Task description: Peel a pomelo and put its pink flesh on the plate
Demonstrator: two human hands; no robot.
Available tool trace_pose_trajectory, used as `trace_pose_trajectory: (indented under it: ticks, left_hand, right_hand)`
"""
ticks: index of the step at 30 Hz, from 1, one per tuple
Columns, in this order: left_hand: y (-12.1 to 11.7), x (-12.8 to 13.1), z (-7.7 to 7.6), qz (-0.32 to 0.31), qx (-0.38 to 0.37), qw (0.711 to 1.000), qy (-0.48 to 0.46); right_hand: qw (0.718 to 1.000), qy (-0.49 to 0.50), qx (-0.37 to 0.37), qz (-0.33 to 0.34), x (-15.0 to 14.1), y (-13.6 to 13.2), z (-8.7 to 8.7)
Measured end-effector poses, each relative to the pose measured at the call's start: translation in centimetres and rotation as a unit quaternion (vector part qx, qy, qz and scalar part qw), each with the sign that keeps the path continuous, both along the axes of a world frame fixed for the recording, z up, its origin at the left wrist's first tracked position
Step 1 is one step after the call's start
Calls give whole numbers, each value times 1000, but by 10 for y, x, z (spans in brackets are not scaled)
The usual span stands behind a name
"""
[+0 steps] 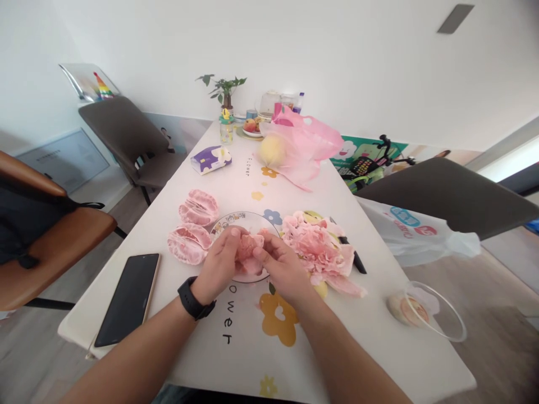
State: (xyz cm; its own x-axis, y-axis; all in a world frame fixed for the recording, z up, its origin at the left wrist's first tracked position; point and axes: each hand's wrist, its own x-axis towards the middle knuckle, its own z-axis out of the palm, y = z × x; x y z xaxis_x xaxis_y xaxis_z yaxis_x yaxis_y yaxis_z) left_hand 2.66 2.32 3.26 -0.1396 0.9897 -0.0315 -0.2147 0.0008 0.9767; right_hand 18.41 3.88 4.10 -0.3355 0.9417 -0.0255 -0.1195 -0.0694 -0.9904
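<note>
Over a round plate with a patterned rim, my left hand and my right hand are both closed on a piece of pink pomelo. The fingertips of both hands pinch it from either side, and part of it is hidden by them. More pink pulp lies on the plate under the hands. To the left of the plate rest two large peeled pomelo chunks, one behind the other. A heap of pink and yellow pomelo peel lies right of the plate, beside my right hand.
A black-handled knife sticks out from the peel. A phone lies at the left edge, a clear cup at the right. Farther back are a tissue pack, a yellow pomelo in a pink plastic bag, and a fruit plate.
</note>
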Motion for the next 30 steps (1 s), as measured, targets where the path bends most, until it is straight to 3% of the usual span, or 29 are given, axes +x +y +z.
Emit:
trace_pose_trajectory:
  ticks: [6,18,21,25,30]
  left_hand:
    - [-2,4,2,-91,25,996,-7]
    - [1,2,-2,-82,58,994,36]
    - [1,1,-8,-76,73,991,87]
    - [-1,-1,-10,-57,136,970,193]
    - [-3,-3,-1,-62,194,938,280]
  right_hand:
    - [999,33,4,6,4,1,-5]
    - [999,-26,35,-20,16,3,-2]
    - [988,-95,108,-47,21,3,-1]
    - [944,-200,243,-95,27,4,7]
    - [937,-231,256,-63,33,4,20]
